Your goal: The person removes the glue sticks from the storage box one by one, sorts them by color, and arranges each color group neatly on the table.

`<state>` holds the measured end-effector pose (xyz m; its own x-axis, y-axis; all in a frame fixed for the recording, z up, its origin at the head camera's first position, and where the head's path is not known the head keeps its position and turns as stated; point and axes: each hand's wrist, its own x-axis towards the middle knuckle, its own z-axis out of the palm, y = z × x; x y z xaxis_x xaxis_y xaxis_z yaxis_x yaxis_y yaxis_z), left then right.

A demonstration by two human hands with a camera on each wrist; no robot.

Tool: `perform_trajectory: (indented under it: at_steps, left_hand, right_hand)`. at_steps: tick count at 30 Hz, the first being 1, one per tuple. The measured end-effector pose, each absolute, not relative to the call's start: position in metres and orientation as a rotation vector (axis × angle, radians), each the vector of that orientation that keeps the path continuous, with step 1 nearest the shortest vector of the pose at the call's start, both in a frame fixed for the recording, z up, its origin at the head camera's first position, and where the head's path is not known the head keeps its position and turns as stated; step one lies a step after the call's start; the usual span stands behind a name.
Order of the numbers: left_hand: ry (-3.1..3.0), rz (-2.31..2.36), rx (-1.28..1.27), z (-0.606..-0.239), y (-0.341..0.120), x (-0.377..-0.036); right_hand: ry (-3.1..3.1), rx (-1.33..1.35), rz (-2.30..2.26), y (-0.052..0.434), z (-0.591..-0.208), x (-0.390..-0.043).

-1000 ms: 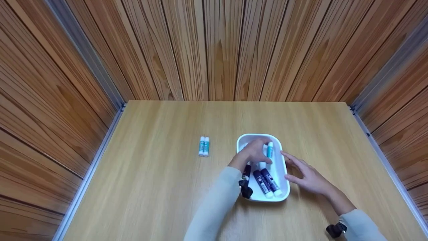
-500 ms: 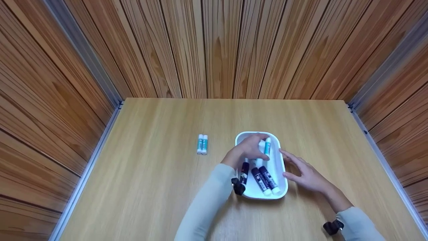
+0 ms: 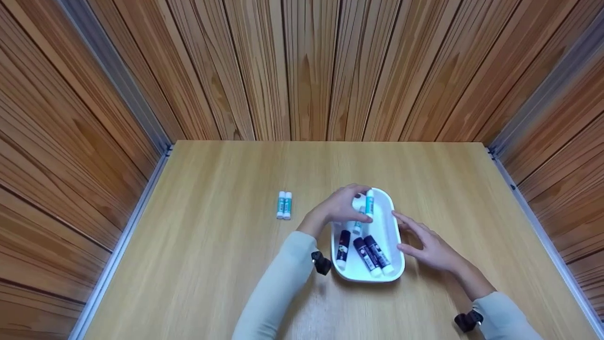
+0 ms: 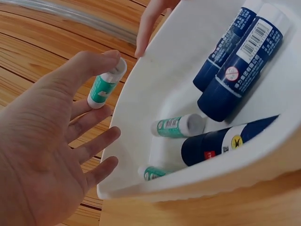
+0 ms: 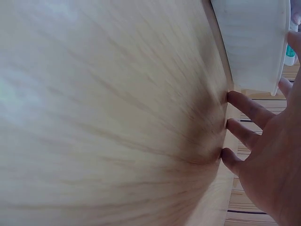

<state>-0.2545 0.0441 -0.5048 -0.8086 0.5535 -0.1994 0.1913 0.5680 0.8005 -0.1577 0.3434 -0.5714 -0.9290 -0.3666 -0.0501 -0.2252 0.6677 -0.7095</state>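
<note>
My left hand (image 3: 340, 207) pinches a small teal-and-white glue stick (image 4: 102, 88) between thumb and fingertips, over the far end of the white tray (image 3: 389, 236). In the left wrist view its other fingers are spread. Two more small teal glue sticks (image 4: 172, 127) lie in the tray, with three larger dark-blue glue sticks (image 3: 343, 249) near its front. My right hand (image 3: 433, 249) is spread at the tray's right side, thumb and index finger at the rim. In the right wrist view its other fingertips rest on the table.
Two small teal glue sticks (image 3: 284, 205) lie side by side on the wooden table (image 3: 212, 245), left of the tray. Wood-plank walls (image 3: 306, 71) with grey metal corner posts (image 3: 137, 80) enclose the table at the back and sides.
My left hand has shifted left with the glue stick pinched in it, toward the tray's far left rim, uncovering more of the tray. My right hand has stayed at the rim.
</note>
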Motion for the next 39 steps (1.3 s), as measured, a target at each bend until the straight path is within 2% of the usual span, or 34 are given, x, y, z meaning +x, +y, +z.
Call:
perform_trajectory:
  at_steps: [13, 39]
  left_hand:
    - [2.373, 1.214, 0.517, -0.493, 0.01, -0.259]
    - [2.452, 1.284, 0.365, -0.504, -0.098, -0.267]
  right_hand:
    - [2.701, -0.503, -1.114, 0.344, -0.571, -0.159]
    - [2.685, -0.51, -1.132, 0.344, -0.57, -0.158]
